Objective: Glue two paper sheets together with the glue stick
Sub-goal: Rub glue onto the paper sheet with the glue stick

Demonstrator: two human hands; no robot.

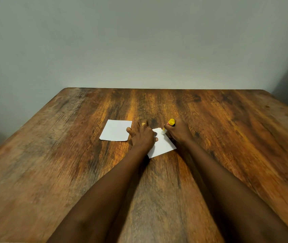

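Forearms [104, 190] reach forward over counter [52, 172]. Near sheet [164, 147] lies skewed; left hand [142, 136] presses its left part, fingers spread flat. Right hand [179, 133] curled round glue stick [168, 126], tip down at sheet's far corner. Step, likely: spreading glue. Next calls for even coverage, then laying second sheet [116, 130], just beyond left hand, squarely on top.
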